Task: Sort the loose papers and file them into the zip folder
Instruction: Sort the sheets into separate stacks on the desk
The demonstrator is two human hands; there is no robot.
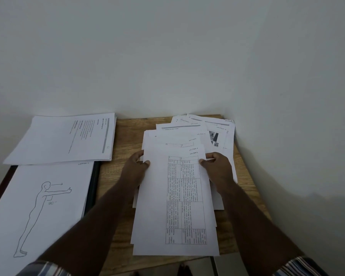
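Observation:
A loose stack of printed papers [175,206] lies on the wooden table [126,136], its top sheet carrying a long text table. My left hand [134,170] grips the stack's left edge, thumb on top. My right hand [217,168] grips the right edge the same way. More loose sheets [213,128] fan out behind the stack. At the left, a sheet with a drawn standing figure [42,206] lies on a dark folder [94,180], of which only the edge shows. A second pile of text pages [68,138] sits behind it.
White walls close in behind and to the right of the small table. The table's front edge runs just under the stack, with floor below. A bare strip of wood lies between the left piles and the held stack.

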